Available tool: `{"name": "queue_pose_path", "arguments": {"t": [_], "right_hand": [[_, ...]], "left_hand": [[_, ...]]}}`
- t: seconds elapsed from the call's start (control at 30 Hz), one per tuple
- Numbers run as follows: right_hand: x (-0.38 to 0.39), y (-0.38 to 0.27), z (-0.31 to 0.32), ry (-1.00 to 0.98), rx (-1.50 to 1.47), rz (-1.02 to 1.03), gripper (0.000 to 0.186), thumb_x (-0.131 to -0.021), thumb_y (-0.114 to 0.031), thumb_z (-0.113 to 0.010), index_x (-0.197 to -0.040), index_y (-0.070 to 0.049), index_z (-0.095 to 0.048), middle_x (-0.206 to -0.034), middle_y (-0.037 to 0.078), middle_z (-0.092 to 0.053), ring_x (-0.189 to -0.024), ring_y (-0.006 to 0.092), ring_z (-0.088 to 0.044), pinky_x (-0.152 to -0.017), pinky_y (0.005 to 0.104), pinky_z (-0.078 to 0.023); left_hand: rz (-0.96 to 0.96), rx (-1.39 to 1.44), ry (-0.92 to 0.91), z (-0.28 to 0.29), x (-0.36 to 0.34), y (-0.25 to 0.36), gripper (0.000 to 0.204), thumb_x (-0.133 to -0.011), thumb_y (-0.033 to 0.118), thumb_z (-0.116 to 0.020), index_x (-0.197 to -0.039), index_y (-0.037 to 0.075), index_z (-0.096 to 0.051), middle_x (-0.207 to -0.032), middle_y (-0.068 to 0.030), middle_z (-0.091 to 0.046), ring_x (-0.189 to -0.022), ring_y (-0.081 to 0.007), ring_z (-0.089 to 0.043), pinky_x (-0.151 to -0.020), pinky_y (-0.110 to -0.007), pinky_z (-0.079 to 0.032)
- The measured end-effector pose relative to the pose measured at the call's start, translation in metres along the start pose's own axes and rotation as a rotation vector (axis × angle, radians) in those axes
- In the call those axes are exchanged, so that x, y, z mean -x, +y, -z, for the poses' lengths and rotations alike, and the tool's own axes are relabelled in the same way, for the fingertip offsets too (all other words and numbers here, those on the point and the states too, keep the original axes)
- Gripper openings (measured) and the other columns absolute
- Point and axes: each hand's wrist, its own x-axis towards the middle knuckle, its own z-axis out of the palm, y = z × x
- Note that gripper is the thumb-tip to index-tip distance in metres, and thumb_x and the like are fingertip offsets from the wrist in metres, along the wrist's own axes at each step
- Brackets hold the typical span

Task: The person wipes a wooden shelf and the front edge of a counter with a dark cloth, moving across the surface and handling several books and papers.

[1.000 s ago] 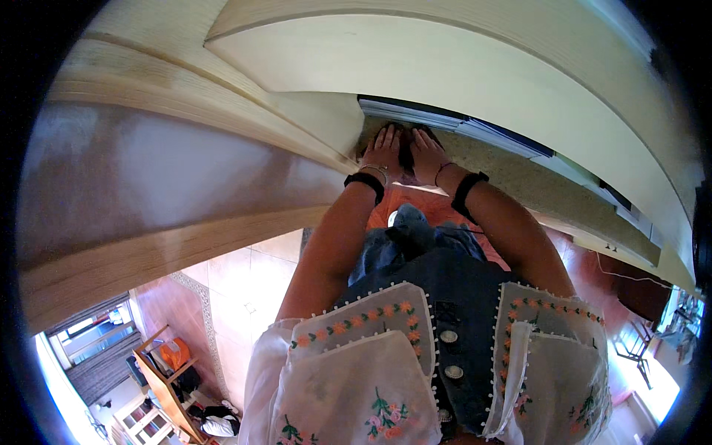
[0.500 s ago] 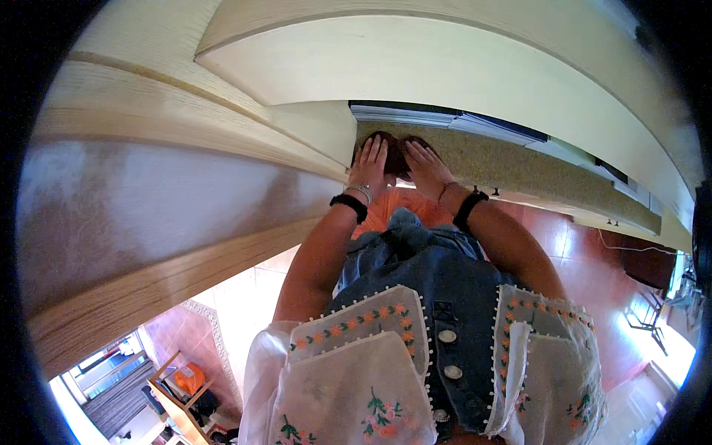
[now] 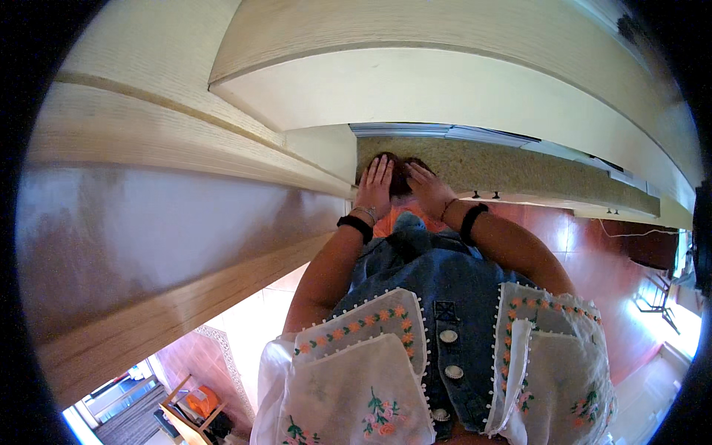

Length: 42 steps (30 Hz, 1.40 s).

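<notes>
My left hand (image 3: 376, 187) lies with its fingers stretched out over a dark brown, rounded thing (image 3: 398, 178) at the left end of a speckled beige shelf (image 3: 512, 167). Beside it my right hand (image 3: 430, 191) rests on the right part of the same dark brown shape, its fingers also extended. Whether this is one thing or a pair I cannot tell, as my hands cover much of it. Both wrists carry black bands. An orange cloth or surface (image 3: 386, 225) shows just below my hands.
Flat books or papers (image 3: 452, 132) lie at the back of the shelf, beneath a pale wooden upper shelf (image 3: 445, 74). A wooden-framed panel (image 3: 178, 215) stands close on my left. Small dark knobs (image 3: 486, 195) stick out below the shelf edge. A chair (image 3: 656, 302) stands far right.
The view has tilted slightly, so the shelf and my hands sit lower in the picture. My hands stay on the dark brown thing.
</notes>
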Motion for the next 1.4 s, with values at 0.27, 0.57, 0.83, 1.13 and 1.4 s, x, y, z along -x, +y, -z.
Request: {"name": "queue_pose_path", "arguments": {"t": [0.27,0.57,0.83,1.13,1.4], "right_hand": [[-0.033,0.014,0.018,-0.052,0.003,-0.056,0.061,-0.083,-0.04,-0.051,-0.128,0.0,-0.04,-0.143,0.016,-0.022,-0.133,0.0287,-0.02,-0.107,0.0402,-0.02],[-0.004,0.014,-0.008,0.106,0.025,-0.073,0.056,-0.082,-0.028,-0.049,-0.132,-0.006,-0.034,-0.142,0.012,-0.025,-0.131,0.0286,-0.023,-0.106,0.0424,-0.021],[0.029,0.014,-0.023,0.207,0.028,-0.007,0.051,-0.081,-0.024,-0.05,-0.126,-0.002,-0.041,-0.14,0.015,-0.03,-0.13,0.0294,-0.027,-0.105,0.0437,-0.024],[0.035,0.014,-0.007,-0.026,-0.082,-0.101,0.07,-0.078,-0.043,-0.056,-0.129,0.002,-0.037,-0.144,0.016,-0.019,-0.134,0.03,-0.016,-0.107,0.0453,-0.017],[0.013,0.031,0.014,-0.083,-0.084,-0.318,0.097,-0.064,-0.051,-0.065,-0.14,-0.009,-0.02,-0.146,0.014,-0.011,-0.135,0.0303,-0.012,-0.105,0.0535,-0.014]], "left_hand": [[0.051,0.079,-0.084,0.001,-0.027,-0.018,0.089,-0.077,0.039,-0.06,-0.14,0.004,-0.007,-0.147,-0.013,-0.005,-0.136,-0.0309,-0.006,-0.109,-0.044,-0.011],[0.077,0.01,-0.05,0.009,-0.007,0.005,0.076,-0.08,0.024,-0.056,-0.14,0.004,-0.013,-0.147,-0.0119,-0.01,-0.136,-0.0276,-0.01,-0.109,-0.043,-0.015],[-0.021,-0.064,0.044,-0.012,0.01,0.018,0.057,-0.085,0.017,-0.044,-0.137,0.005,-0.024,-0.146,-0.0109,-0.016,-0.135,-0.0265,-0.014,-0.108,-0.042,-0.018],[-0.133,0.01,-0.007,-0.003,-0.013,0.026,0.057,-0.082,0.012,-0.044,-0.136,0.005,-0.027,-0.146,-0.0097,-0.016,-0.135,-0.0257,-0.015,-0.109,-0.041,-0.017],[-0.118,0.049,-0.095,0.007,-0.048,0.023,0.082,-0.074,0.033,-0.064,-0.137,0.003,-0.021,-0.145,-0.0131,-0.014,-0.135,-0.0309,-0.011,-0.109,-0.045,-0.013]]}}
